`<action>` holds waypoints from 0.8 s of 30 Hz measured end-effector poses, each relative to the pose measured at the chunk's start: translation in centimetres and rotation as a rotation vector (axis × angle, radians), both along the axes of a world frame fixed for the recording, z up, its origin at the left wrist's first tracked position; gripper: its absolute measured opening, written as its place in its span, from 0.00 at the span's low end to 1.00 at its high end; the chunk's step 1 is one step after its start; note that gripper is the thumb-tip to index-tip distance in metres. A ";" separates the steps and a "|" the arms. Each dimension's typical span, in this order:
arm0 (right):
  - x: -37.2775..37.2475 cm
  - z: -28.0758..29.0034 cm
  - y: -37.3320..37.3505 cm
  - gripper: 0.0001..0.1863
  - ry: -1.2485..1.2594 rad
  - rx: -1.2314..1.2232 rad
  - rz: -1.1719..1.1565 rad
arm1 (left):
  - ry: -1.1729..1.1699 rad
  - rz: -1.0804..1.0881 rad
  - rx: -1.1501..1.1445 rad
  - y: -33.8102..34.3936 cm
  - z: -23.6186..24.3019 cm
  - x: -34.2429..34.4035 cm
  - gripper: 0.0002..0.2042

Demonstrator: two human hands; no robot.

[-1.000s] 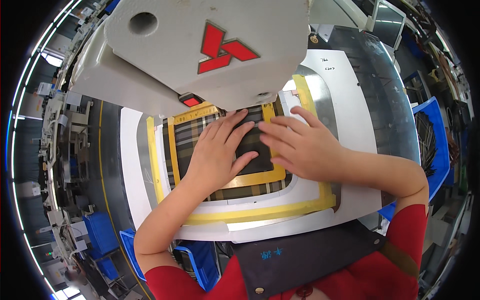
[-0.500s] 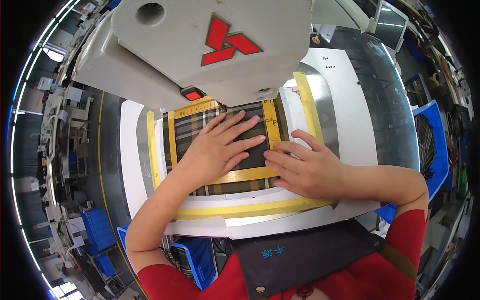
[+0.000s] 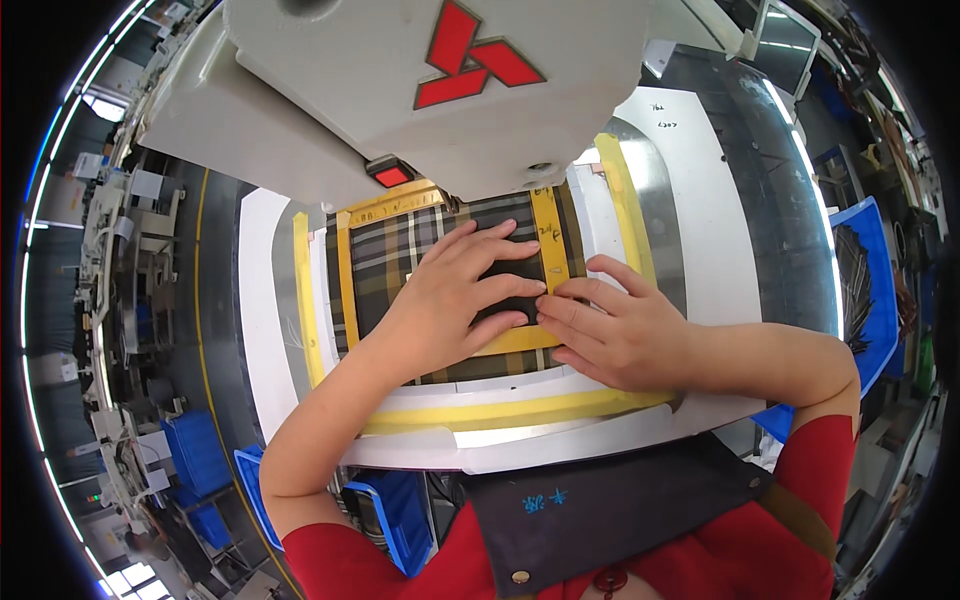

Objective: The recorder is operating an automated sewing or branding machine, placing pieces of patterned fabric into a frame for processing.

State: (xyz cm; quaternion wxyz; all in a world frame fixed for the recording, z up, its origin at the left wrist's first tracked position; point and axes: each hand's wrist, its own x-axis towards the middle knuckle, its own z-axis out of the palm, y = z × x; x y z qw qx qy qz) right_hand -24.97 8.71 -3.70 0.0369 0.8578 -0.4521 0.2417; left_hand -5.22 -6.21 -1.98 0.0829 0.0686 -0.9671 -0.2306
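Plaid fabric (image 3: 380, 262) in brown, grey and tan lies flat under a yellow rectangular frame (image 3: 350, 300). On the fabric, my left hand (image 3: 445, 300) rests palm down, its fingers spread toward the right bar of the frame. Under and beside these fingers is a plain dark patch (image 3: 515, 306), partly covered. My right hand (image 3: 625, 335) lies over the frame's lower right corner, fingers spread, fingertips near the left hand's thumb and forefinger. Neither hand grips anything. Above the frame's far edge looms a light grey sewing machine head (image 3: 320, 100), its needle area mostly hidden.
Yellow tape strips (image 3: 530, 411) border the white work plate (image 3: 720, 290). A blue bin (image 3: 868, 270) with dark strips stands at the right. Another blue bin (image 3: 400, 520) sits below the table's near edge. At the far left, shelving (image 3: 135, 330) lines the aisle.
My left hand has slid slightly right across the fabric, closer to the right hand. The view has shifted a little, and the right hand stays by the frame's corner.
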 end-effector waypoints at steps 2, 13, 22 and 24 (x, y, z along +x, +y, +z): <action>0.2 -0.2 0.1 0.14 0.035 -0.009 0.008 | -0.002 -0.008 -0.005 -0.1 0.0 0.0 0.18; 0.7 -0.5 0.1 0.17 0.118 -0.015 0.036 | 0.012 0.044 -0.129 0.4 -0.1 -0.1 0.18; 0.6 -0.5 -1.0 0.11 0.017 -0.030 0.044 | 0.005 0.047 -0.141 0.2 0.0 -0.2 0.17; 0.4 -0.5 -1.1 0.11 0.013 -0.025 0.045 | -0.013 0.032 -0.146 0.1 0.3 0.1 0.16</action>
